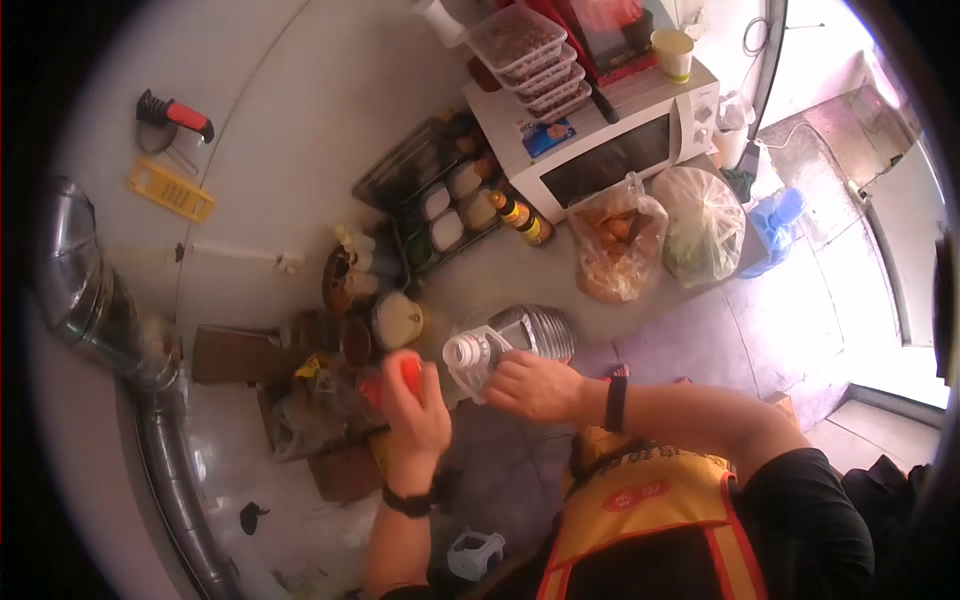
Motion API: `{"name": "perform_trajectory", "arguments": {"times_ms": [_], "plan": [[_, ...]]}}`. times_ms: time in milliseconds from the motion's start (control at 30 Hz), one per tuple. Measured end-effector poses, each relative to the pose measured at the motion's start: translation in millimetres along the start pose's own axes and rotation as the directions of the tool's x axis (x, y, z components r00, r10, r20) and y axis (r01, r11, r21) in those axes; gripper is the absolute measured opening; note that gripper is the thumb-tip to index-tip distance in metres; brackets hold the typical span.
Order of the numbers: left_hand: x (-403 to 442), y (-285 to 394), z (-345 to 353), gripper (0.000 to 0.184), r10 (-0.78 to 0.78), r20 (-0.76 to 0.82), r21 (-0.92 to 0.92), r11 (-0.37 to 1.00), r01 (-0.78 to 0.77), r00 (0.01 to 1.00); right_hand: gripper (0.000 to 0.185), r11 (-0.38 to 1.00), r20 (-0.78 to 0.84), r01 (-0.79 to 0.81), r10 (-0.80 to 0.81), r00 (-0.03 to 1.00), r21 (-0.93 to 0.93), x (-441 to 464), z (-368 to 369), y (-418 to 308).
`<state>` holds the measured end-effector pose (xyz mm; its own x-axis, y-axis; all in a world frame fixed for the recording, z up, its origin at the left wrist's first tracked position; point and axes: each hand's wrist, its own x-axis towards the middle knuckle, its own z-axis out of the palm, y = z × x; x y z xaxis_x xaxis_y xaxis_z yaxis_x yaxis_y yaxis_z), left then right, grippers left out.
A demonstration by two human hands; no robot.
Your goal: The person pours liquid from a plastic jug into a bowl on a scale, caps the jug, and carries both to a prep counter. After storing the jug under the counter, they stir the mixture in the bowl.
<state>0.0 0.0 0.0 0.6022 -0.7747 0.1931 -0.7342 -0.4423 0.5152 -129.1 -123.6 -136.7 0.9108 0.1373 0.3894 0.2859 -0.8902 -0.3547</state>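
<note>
The two hands are held apart, each busy with its own thing. By the left hand (414,412), a small bright red object (411,373) is pinched between the fingers and held up; it may be a cap, but this cannot be told surely. By the right hand (530,388), the fingers are curled against a large, clear, ribbed plastic jug (545,330), close under its white round mouth (463,351). Probably this place was chosen because the jug is steadied best there; whether a handle is gripped is hidden.

If the jug is taken as the centre of the clock, the left hand is found at eight o'clock, to which side the mouth is also pointed. A round, pale-topped container (399,320) is placed between nine and ten. At eleven, a black plastic tray (417,252) is set, by which small tubs seem to be kept together. At twelve, a dark bottle with yellow label (522,218) is seen. At one, flat clear plastic boxes (530,62) are stacked on a white microwave oven (689,126), perhaps to save counter space.
</note>
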Motion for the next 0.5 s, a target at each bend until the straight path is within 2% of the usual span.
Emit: {"name": "perform_trajectory", "arguments": {"times_ms": [33,67,100,133,167,200,233,267,300,333,367,400,433,467,500], "plan": [[-9.8,-3.7,-1.2,0.028,0.127,0.026,0.025,0.991,-0.128,0.992,0.040,0.997,-0.130,0.058,-0.063,0.989,-0.041,0.7,0.5,3.6],[-15.9,-3.6,4.2,0.028,0.138,0.023,0.016,0.990,-0.139,0.990,0.038,0.990,-0.253,0.109,-0.129,0.959,-0.091,1.9,1.9,6.2],[-17.8,9.1,21.9,0.027,0.280,0.122,0.000,0.959,-0.282,0.952,0.038,0.993,-0.240,0.082,-0.101,0.965,-0.086,-6.5,-0.7,12.1],[-16.8,10.9,32.2,0.027,0.441,0.202,-0.035,0.896,-0.443,0.875,0.040,0.991,-0.332,0.071,-0.104,0.938,-0.110,-6.0,0.9,17.9],[-19.1,10.7,38.3,0.026,0.397,0.197,-0.006,0.915,-0.403,0.897,0.041,0.991,-0.415,0.020,-0.073,0.907,-0.131,-13.2,-1.0,19.9],[-20.3,10.9,47.6,0.025,0.369,0.191,0.015,0.926,-0.378,0.910,0.048,0.996,-0.376,0.032,-0.063,0.925,-0.089,-18.8,-10.0,25.8],[-22.7,16.8,50.3,0.022,0.229,0.239,0.013,0.971,-0.239,0.944,0.048,0.991,-0.359,-0.057,0.010,0.933,-0.122,-32.4,-17.6,28.7],[-23.7,18.0,49.0,0.020,0.086,0.296,0.023,0.995,-0.098,0.951,0.051,0.988,-0.354,-0.135,0.100,0.930,-0.076,-49.3,-24.3,29.8],[-18.9,1.8,48.7,0.017,0.111,0.393,-0.084,0.993,-0.084,0.913,0.055,0.977,-0.352,-0.210,0.189,0.917,-0.022,-70.2,-30.6,33.4],[-14.9,-4.4,44.7,0.019,0.072,0.467,-0.207,0.978,0.030,0.881,0.048,0.950,-0.370,-0.306,0.303,0.878,0.052,-95.3,-35.4,39.2],[-10.3,-22.7,40.2,0.032,-0.097,0.483,-0.376,0.874,0.307,0.870,0.048,0.925,-0.361,-0.378,0.364,0.859,0.035,-127.2,-35.4,43.2],[-5.6,-39.4,35.0,0.047,-0.264,0.485,-0.535,0.664,0.522,0.834,0.037,0.835,-0.259,-0.527,0.551,0.794,0.162,-163.4,-31.0,50.2],[3.3,-63.6,32.1,0.037,-0.170,0.463,-0.739,0.468,0.484,0.870,0.029,0.717,-0.158,-0.643,0.692,0.705,0.269,-199.4,-32.8,56.1],[15.8,49.1,19.9,0.046,0.062,0.276,-0.225,0.974,0.002,0.959,0.023,0.681,-0.102,-0.702,0.729,0.677,0.210,-240.0,-39.4,59.2],[24.5,89.4,28.9,0.047,0.133,0.213,-0.126,0.986,-0.108,0.968,0.024,0.645,-0.045,-0.747,0.761,0.647,0.159,-281.5,-49.3,58.0]]}}
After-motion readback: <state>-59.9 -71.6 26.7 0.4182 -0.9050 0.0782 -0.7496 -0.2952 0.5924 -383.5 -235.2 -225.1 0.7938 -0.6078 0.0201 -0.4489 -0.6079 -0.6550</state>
